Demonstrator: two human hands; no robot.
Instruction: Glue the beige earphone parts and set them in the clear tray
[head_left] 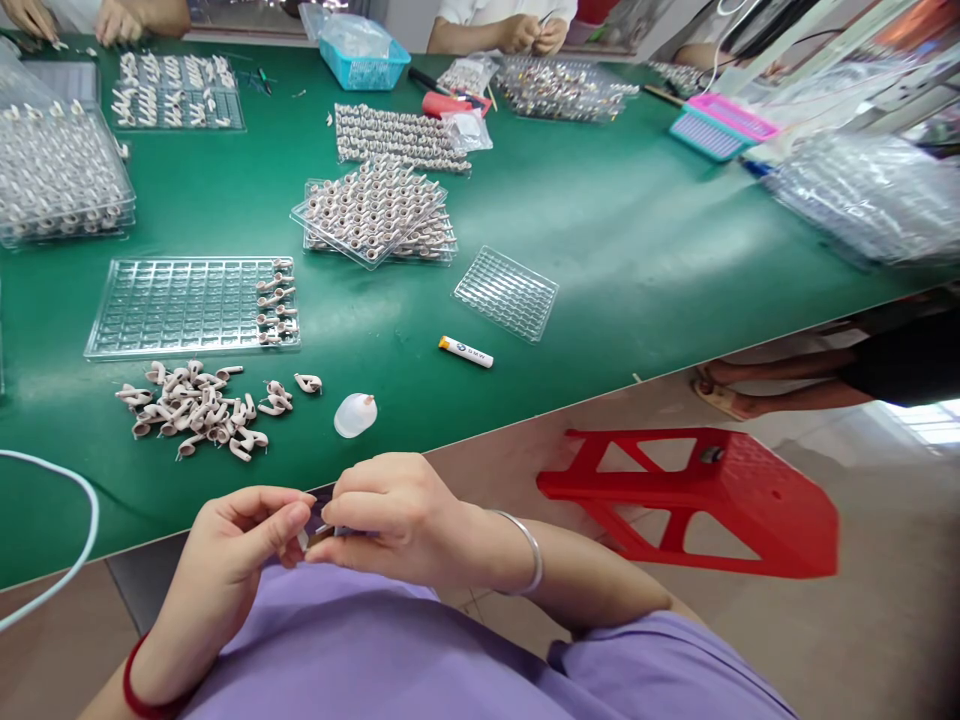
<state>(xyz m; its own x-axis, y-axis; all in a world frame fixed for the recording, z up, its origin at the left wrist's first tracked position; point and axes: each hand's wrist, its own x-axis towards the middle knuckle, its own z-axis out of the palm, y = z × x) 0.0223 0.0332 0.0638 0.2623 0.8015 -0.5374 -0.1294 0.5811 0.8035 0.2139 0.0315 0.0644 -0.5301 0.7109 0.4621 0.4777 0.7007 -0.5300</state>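
Purple shirt (345, 650) nearest, and just beyond it, by the table edge, a small part (321, 536) between left hand (240, 545) and right hand (394, 515), largely hidden (only a pale sliver and a brownish bit showing). Both hands drawn narrow on it, thumbs towards fingertips; one piece or two, impossible to tell. Probably light and stiff, perhaps slick if plastic, and easily snapped at any thin spot; best taken by the ends, with light fingertip pressure. Further out, on the green table (600, 220), a pile of beige stemmed parts (199, 405), a squat white bottle (352, 415) and a white tube (470, 352); behind the pile, a clear tray (176, 300) with similar parts along its right end, then stacked trays (341, 247) of more.
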